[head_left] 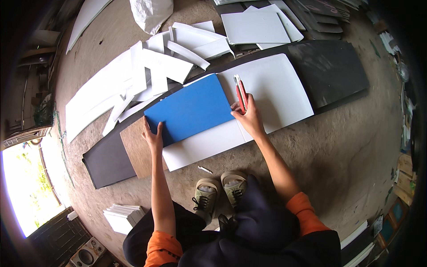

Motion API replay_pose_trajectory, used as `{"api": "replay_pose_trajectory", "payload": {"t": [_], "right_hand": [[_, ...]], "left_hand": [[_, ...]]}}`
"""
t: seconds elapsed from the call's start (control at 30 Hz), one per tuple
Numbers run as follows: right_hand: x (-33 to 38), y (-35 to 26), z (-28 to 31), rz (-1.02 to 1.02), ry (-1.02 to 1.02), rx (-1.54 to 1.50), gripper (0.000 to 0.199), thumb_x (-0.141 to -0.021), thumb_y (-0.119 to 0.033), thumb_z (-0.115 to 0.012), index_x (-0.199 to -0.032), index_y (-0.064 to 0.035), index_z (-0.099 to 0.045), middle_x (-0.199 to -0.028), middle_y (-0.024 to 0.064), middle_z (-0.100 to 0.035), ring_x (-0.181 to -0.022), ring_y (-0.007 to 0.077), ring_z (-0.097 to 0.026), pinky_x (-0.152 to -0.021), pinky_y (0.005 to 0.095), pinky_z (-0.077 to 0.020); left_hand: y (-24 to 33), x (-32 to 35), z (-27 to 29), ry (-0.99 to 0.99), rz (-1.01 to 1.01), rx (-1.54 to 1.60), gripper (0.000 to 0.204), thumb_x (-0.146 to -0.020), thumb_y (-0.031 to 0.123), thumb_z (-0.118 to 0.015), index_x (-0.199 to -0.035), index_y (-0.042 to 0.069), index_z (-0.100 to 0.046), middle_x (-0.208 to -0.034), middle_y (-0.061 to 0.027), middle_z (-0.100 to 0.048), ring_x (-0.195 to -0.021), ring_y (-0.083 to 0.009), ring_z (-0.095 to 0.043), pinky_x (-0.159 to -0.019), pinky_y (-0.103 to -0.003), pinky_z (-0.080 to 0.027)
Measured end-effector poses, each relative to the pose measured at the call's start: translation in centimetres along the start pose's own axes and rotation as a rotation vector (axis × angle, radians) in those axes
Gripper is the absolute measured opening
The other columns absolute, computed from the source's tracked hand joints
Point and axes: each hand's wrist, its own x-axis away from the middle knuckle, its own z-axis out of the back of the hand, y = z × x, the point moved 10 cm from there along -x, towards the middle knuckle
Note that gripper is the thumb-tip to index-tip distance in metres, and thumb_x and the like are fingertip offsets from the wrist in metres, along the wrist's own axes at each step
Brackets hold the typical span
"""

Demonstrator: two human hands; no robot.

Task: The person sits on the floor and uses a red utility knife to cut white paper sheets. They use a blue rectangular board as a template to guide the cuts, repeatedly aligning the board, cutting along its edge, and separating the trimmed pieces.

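Long black flat sheet (331,66) is lying under a large white rectangular sheet (278,84). Flat blue rectangular panel (191,109) is resting on the white sheet, between both hands. Left hand (154,139) is reaching forward, thumb and fingers spreading at the panel's left end, not closing around anything. Right hand (251,117) is holding its thumb by the panel's right edge, fingers wrapping around a slim red utility knife (241,94) that's pointing away from the body.

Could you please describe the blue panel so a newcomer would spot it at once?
On the long dark mat, find the white sheet. The blue panel lies over it, between the left hand and right hand; unlike the white sheet and brown board, it is blue.
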Motion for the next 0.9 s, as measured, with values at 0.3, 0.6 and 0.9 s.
{"api": "replay_pose_trajectory", "payload": {"t": [0.3, 0.6, 0.9], "right_hand": [[-0.1, -0.5, -0.3, 0.018, -0.008, 0.039, 0.044, -0.070, 0.006, -0.061, -0.108, -0.0016, -0.040, -0.083, 0.0071, -0.060, -0.071, 0.0115, -0.060, -0.063, 0.0248, -0.0489], [-0.1, 0.4, 0.7, -0.059, 0.085, 0.070, 0.019, -0.085, -0.012, -0.051, -0.096, -0.0030, -0.040, -0.072, 0.0071, -0.060, -0.063, 0.0186, -0.060, -0.058, 0.0316, -0.0470], [-0.6, 0.3, -0.2, -0.105, 0.089, 0.261, 0.016, -0.091, -0.020, -0.041, -0.094, -0.0038, -0.041, -0.057, 0.0056, -0.054, -0.050, 0.0201, -0.056, -0.048, 0.0328, -0.0440]], "left_hand": [[1.3, 0.0, 0.2, 0.008, -0.185, -0.078, 0.063, -0.081, 0.032, -0.059, -0.135, 0.015, -0.031, -0.136, -0.0087, -0.035, -0.109, -0.0282, -0.034, -0.093, -0.039, -0.025], [15.7, 2.6, -5.1, 0.042, -0.514, -0.490, 0.063, -0.083, 0.031, -0.054, -0.135, 0.008, -0.026, -0.140, -0.0123, -0.023, -0.130, -0.0280, -0.017, -0.102, -0.050, -0.008], [24.4, 0.6, -11.9, -0.036, -0.717, -0.165, 0.023, -0.086, 0.024, -0.048, -0.100, 0.006, -0.052, -0.091, -0.0092, -0.054, -0.091, -0.0255, -0.048, -0.083, -0.038, -0.033]]}}
